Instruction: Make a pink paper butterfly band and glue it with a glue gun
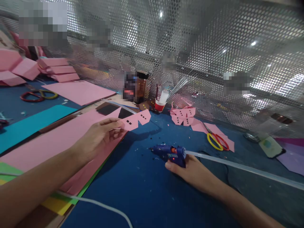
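Note:
Between the thumb and fingers of my left hand is a pink paper cutout with notched edges and small black squares, held up over the blue table. My right hand is wrapped round the handle of a blue glue gun. The gun's dark nozzle points left, below the cutout and apart from it. A long clear glue stick sticks out of its rear to the right. Behind the gun stand similar pink cutouts with black squares.
Pink sheets lie under my left forearm, beside a teal sheet. Scissors rest at right and far left. A red-white cup and a brown jar stand by the perforated metal screen. A white cable crosses the front.

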A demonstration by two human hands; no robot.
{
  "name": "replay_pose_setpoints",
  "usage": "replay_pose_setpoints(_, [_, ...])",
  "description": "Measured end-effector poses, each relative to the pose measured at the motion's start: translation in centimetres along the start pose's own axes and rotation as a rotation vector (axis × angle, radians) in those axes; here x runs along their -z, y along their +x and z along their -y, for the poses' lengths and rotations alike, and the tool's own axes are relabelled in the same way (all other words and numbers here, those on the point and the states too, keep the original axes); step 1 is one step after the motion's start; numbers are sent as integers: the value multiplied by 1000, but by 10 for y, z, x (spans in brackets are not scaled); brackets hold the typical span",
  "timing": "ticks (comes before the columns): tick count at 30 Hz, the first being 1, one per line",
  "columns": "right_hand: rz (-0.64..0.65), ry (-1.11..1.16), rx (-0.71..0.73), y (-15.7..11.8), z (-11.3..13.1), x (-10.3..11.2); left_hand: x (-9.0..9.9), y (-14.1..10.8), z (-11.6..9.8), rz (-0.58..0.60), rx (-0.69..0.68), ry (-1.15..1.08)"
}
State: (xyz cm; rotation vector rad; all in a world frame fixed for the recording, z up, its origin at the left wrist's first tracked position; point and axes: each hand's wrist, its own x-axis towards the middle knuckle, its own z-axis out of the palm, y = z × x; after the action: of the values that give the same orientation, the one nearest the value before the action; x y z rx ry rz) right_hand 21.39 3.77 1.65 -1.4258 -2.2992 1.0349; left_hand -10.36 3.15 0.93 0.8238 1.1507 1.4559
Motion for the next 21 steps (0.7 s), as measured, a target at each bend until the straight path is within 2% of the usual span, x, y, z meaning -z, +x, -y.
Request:
replay_pose_setpoints(7, [-79,173,36,-7,1,-5,-5,-6,0,26,-8,30])
replay_pose_setpoints(14, [-175,241,54,-17,7,-18,-18,-19,6,104,-9,57])
replay_pose_setpoints(17, [-241,212,76,-21,14,-22,-23,-25,7,148,-16,117])
replay_pose_setpoints(21, [-310,34,241,-25,21,-23,-27,-29,7,207,-24,150])
